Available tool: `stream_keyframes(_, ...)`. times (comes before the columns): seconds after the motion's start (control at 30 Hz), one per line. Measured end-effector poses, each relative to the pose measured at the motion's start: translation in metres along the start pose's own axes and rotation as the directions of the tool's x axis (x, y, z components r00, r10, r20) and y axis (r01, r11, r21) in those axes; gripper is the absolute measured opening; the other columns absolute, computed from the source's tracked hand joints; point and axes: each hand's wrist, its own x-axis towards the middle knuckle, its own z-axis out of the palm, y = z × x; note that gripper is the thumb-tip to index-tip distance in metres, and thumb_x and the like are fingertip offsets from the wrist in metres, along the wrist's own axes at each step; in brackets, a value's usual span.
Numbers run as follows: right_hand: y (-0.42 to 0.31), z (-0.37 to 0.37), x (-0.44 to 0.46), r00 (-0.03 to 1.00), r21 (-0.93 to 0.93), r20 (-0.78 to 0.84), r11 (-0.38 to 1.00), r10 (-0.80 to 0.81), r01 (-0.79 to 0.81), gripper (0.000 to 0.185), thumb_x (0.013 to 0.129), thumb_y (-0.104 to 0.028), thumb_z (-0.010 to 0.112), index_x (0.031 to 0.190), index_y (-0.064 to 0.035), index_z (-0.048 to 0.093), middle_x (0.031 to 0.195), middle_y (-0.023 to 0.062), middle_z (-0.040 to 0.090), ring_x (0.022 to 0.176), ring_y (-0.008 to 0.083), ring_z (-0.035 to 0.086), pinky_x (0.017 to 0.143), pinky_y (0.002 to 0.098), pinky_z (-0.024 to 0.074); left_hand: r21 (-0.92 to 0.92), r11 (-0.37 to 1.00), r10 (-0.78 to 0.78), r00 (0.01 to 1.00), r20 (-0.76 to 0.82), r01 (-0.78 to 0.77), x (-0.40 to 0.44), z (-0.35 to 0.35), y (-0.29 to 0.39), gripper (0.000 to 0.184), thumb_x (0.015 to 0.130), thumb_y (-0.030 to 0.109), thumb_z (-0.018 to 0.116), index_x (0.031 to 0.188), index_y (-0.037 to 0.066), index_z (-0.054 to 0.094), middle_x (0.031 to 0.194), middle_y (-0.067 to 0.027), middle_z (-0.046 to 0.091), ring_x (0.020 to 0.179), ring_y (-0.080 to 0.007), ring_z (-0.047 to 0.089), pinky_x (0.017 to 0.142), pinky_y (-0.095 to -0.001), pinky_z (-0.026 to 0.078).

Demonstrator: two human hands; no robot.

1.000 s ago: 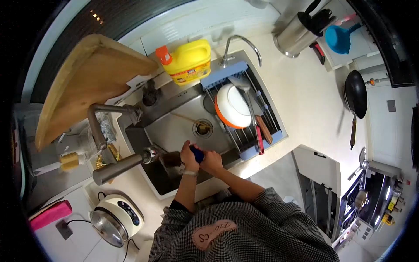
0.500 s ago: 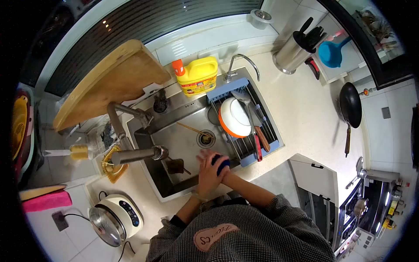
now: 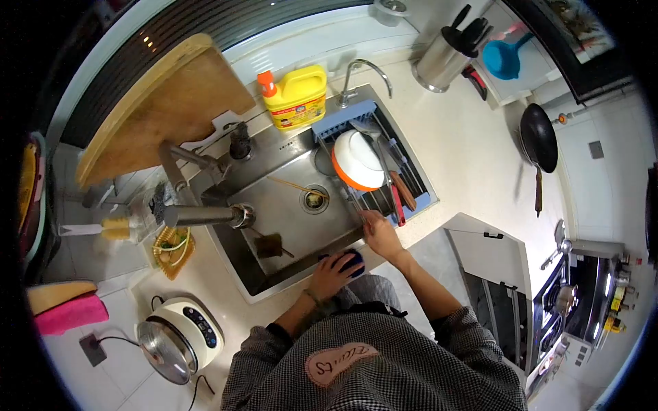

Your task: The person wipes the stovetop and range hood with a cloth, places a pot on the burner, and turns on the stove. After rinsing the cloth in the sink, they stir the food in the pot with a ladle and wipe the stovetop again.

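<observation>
My left hand [image 3: 332,276] grips a dark blue cloth [image 3: 354,263] at the sink's front edge, its fingers laid over it. Farther right, my right hand [image 3: 380,235] reaches to the near left corner of the drying rack [image 3: 414,204]. Its fingers are closed at the rack's edge, and what they pinch is too small to make out. A white bowl with an orange rim [image 3: 358,161] lies tilted in the rack, beside a red-handled utensil [image 3: 397,204]. In the sink [image 3: 274,205] are a thin stick [image 3: 291,183] near the drain and a brown scoop-like thing [image 3: 269,245].
The faucet [image 3: 199,216] reaches over the sink's left side. Behind stand a yellow jug [image 3: 296,99] and a wooden board [image 3: 168,109]. A yellow basket [image 3: 173,251] and a cream appliance [image 3: 185,335] are at left. A knife block [image 3: 445,60] stands at back right.
My hands were together on the blue cloth and have come apart. The left has moved down to the sink's front edge with the cloth; the right has moved to the rack. The view has shifted.
</observation>
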Motion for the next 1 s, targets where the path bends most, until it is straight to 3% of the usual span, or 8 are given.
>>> stream_keyframes(0.27, -0.010, -0.017, -0.077, 0.939, -0.317, 0.215, 0.891, -0.267, 0.325, 0.065, 0.075, -0.003, 0.059, 0.138, -0.0098, 0.043, 0.145, 0.0122, 0.035, 0.132, 0.0322, 0.037, 0.101, 0.0448, 0.0372, 0.205, 0.960, -0.217, 0.971, 0.102, 0.193, -0.120, -0.033, -0.050, 0.043, 0.084, 0.018, 0.059, 0.126, 0.023, 0.056, 0.127, -0.0099, 0.048, 0.113, -0.0291, 0.048, 0.096, -0.0437, 0.040)
stream_keyframes(0.33, -0.017, -0.020, -0.090, 0.940, -0.377, 0.252, 0.872, -0.228, 0.313, 0.076, 0.074, -0.009, 0.061, 0.145, -0.0129, 0.032, 0.152, 0.0102, 0.024, 0.142, 0.0298, 0.020, 0.109, 0.0468, 0.0289, -0.030, 0.664, -0.722, 0.631, -0.286, 0.747, -0.105, -0.021, -0.057, 0.038, 0.085, 0.018, 0.059, 0.123, 0.017, 0.058, 0.126, -0.0167, 0.048, 0.110, -0.0336, 0.049, 0.096, -0.0470, 0.038)
stream_keyframes(0.47, -0.024, -0.037, -0.123, 0.945, -0.479, 0.225, 0.817, -0.238, 0.320, 0.070, 0.080, -0.020, 0.058, 0.145, -0.0135, 0.032, 0.155, 0.0083, 0.019, 0.144, 0.0288, 0.013, 0.113, 0.0438, 0.0236, -0.338, 0.856, -0.474, 0.855, -0.209, 0.392, 0.006, -0.049, 0.045, 0.037, 0.087, 0.027, 0.060, 0.121, 0.014, 0.059, 0.124, -0.0182, 0.047, 0.114, -0.0360, 0.046, 0.098, -0.0490, 0.035)
stream_keyframes(0.57, -0.016, -0.070, -0.154, 0.951, 0.074, 0.063, 0.952, -0.303, 0.298, 0.059, 0.088, -0.032, 0.045, 0.143, -0.0154, 0.034, 0.155, 0.0052, 0.021, 0.144, 0.0230, 0.015, 0.116, 0.0435, 0.0152, -0.201, 0.967, 0.152, 0.987, -0.047, -0.159, 0.080, -0.062, 0.151, 0.041, 0.086, 0.036, 0.061, 0.120, 0.014, 0.060, 0.123, -0.0149, 0.049, 0.112, -0.0355, 0.045, 0.098, -0.0448, 0.035)
stream_keyframes(0.7, 0.014, -0.158, -0.220, 0.923, -0.569, 0.354, 0.818, 0.151, 0.084, 0.069, 0.085, -0.025, 0.055, 0.145, -0.0028, 0.027, 0.151, 0.0196, 0.025, 0.140, 0.0274, 0.025, 0.116, 0.0434, 0.0142, -0.456, 0.885, -0.159, 0.982, -0.102, 0.096, 0.149, -0.014, 0.203, 0.029, 0.094, 0.021, 0.051, 0.116, 0.003, 0.056, 0.115, -0.0192, 0.056, 0.109, -0.0357, 0.050, 0.090, -0.0419, 0.040)
stream_keyframes(0.8, 0.037, -0.207, -0.279, 0.964, 0.107, -0.235, 0.989, 0.125, -0.103, 0.073, 0.089, -0.026, 0.058, 0.145, 0.0044, 0.021, 0.146, 0.0237, 0.031, 0.136, 0.0286, 0.033, 0.114, 0.0399, 0.0196, -0.638, 0.732, -0.248, 0.966, 0.075, 0.238, 0.175, 0.005, 0.275, 0.029, 0.098, 0.021, 0.044, 0.113, -0.003, 0.053, 0.090, -0.0245, 0.062, 0.078, -0.0407, 0.060, 0.071, -0.0442, 0.047)
stream_keyframes(0.87, 0.045, -0.242, -0.310, 0.865, 0.828, -0.248, 0.559, 0.437, -0.046, 0.069, 0.094, -0.032, 0.055, 0.143, 0.0056, 0.024, 0.143, 0.0193, 0.037, 0.130, 0.0241, 0.039, 0.109, 0.0348, 0.0282, -0.571, 0.814, -0.088, 0.994, 0.064, 0.109, 0.175, 0.037, 0.325, 0.031, 0.099, 0.023, 0.043, 0.112, -0.004, 0.052, 0.083, -0.0269, 0.062, 0.075, -0.0428, 0.061, 0.067, -0.0453, 0.047)
stream_keyframes(1.0, 0.092, -0.288, -0.379, 0.799, 0.926, -0.276, 0.371, 0.534, 0.071, 0.056, 0.094, -0.020, 0.058, 0.139, 0.0049, 0.035, 0.127, 0.0150, 0.054, 0.115, 0.0179, 0.051, 0.097, 0.0306, 0.0415, -0.643, 0.750, 0.010, 0.969, 0.246, 0.155, 0.194, 0.065, 0.414, 0.039, 0.100, 0.031, 0.039, 0.110, -0.003, 0.056, 0.087, -0.0280, 0.062, 0.080, -0.0433, 0.062, 0.069, -0.0440, 0.048)
